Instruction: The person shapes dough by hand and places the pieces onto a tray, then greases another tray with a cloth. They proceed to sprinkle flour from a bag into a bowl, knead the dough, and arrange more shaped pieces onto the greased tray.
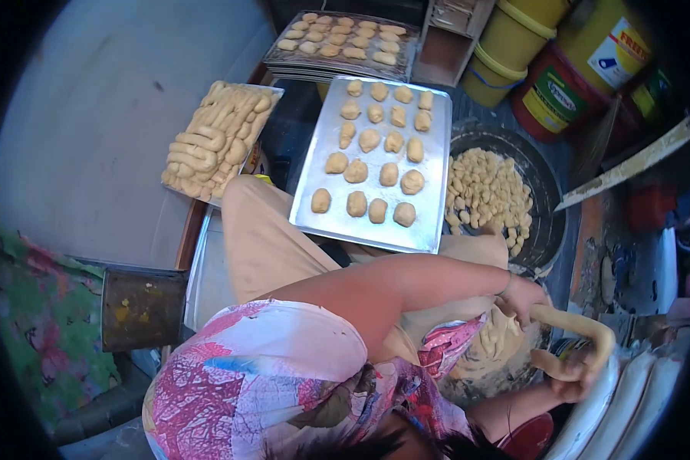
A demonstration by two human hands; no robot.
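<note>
Head view, looking down: nearest, at the lower right, the right hand [579, 377] has its fingers curled around one end of a dough rope [602, 337]. The rope arcs up and back to the left hand [523, 297], whose fingers are clenched on the other end. Just beneath the rope lies a pale dough mound [497, 346]. The rope looks soft, light and a little tacky. It would likely stretch or thin if pulled, so it is best held loosely near both ends with the middle left slack. Beyond the knees sits a baking tray [431, 230] of shaped dough pieces, with a round pan [546, 201] of small bits to its right. A tray of dough lengths [215, 138] lies to the left. Farthest off are another filled tray [345, 38] and some yellow buckets [514, 42].
</note>
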